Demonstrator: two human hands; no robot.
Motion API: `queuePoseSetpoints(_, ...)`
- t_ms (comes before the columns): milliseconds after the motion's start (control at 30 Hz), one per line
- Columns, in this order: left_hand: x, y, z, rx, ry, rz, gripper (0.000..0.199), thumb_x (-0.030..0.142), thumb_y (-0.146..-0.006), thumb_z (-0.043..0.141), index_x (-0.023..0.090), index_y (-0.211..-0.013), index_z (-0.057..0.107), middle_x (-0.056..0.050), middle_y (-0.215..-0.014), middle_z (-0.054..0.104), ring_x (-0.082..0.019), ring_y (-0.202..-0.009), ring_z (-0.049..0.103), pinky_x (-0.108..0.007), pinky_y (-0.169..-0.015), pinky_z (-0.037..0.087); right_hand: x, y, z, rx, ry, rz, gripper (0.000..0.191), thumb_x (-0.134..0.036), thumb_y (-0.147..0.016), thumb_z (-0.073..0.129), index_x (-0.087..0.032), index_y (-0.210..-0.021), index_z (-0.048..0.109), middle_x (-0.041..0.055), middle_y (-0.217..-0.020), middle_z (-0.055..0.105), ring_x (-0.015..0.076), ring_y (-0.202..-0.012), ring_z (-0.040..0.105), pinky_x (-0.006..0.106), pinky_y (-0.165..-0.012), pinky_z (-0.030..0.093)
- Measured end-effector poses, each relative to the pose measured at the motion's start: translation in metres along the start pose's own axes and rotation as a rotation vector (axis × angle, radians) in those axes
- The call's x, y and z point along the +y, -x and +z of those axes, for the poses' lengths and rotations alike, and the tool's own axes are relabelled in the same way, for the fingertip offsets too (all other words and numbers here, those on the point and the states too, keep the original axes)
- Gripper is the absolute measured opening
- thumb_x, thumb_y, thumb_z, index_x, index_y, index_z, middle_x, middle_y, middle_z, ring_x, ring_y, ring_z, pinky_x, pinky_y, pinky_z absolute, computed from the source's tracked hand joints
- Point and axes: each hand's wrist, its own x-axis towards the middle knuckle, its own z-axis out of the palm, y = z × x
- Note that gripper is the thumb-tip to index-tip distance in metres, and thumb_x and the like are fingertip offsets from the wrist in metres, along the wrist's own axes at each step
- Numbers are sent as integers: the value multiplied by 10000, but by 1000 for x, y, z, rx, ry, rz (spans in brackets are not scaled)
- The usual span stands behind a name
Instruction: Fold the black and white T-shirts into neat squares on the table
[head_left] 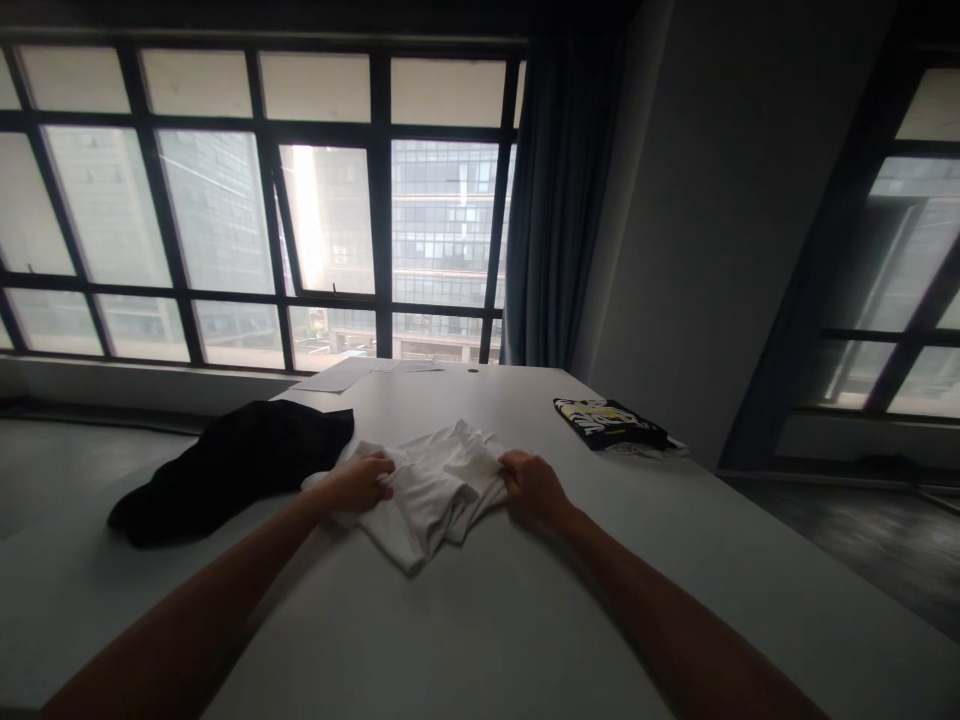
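A crumpled white garment [431, 485], perhaps a T-shirt, lies bunched in front of me, its near corner hanging down toward me. On its left side my left hand [364, 482] is closed, fingers pinching the cloth. My right hand [531, 485] grips the garment's right edge between thumb and fingers. Folds hide the garment's full shape. Just left of the white cloth, a black garment [247, 465] is spread in a loose heap, close to my left hand.
The white table [480, 640] carries everything. Folded dark clothing with a white and yellow print [611, 425] sits near its right edge. Paper sheets [337, 375] lie at the far end. Beyond stand windows [330, 220], a dark blue curtain [555, 220] and a pillar [720, 220].
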Motion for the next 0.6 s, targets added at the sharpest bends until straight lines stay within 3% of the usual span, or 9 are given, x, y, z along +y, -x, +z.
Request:
queuePoseSetpoints(133,11,1,-10,66,-45,-37,207,352,-912,591,247,-1070,675,-47,-1124,678,-234,-957,658,-318,-761,516,47,-7,-31,276,48,227,246,-199,-868,476,-168,-1007,677,112,-1037,703,245,-961,628,316,-841,419)
queuePoseSetpoints(233,8,-1,-30,318,-101,-154,179,320,-858,552,260,-950,693,-34,-972,723,-246,-878,675,-280,-655,448,92,-3,-50,494,23,446,324,-234,-883,432,-157,-1124,634,153,-1104,670,280,-994,611,364,-843,435)
queuePoseSetpoints(300,-1,-2,-41,537,-66,-278,213,314,-832,517,236,-946,679,-40,-903,723,-244,-852,669,-276,-638,438,116,1,-55,557,-5,506,365,-262,-887,415,-146,-1174,608,176,-1150,649,297,-1018,599,389,-840,440)
queuePoseSetpoints(367,-11,0,-47,697,37,-366,244,315,-810,495,207,-957,659,-44,-842,710,-237,-808,658,-279,-634,449,131,4,-56,515,-36,508,346,-283,-857,456,-139,-1113,637,167,-1088,673,296,-969,611,389,-813,450)
queuePoseSetpoints(467,-17,5,-47,864,136,-369,274,289,-821,416,176,-967,619,-59,-856,692,-225,-781,640,-304,-675,483,138,4,-51,314,-127,413,266,-329,-794,538,-152,-920,692,98,-876,711,253,-812,632,344,-738,466)
queuePoseSetpoints(533,-12,10,-43,874,142,-298,291,286,-843,375,173,-982,605,-76,-962,692,-222,-836,642,-315,-735,503,139,4,-47,188,-194,343,305,-388,-782,566,-151,-918,702,84,-862,718,234,-785,640,322,-728,477)
queuePoseSetpoints(600,-1,12,-35,759,137,-180,297,339,-858,402,190,-989,623,-73,-1051,695,-226,-919,647,-321,-824,508,138,6,-42,94,-215,296,456,-440,-741,639,-137,-1079,687,116,-1039,717,244,-886,656,320,-789,491)
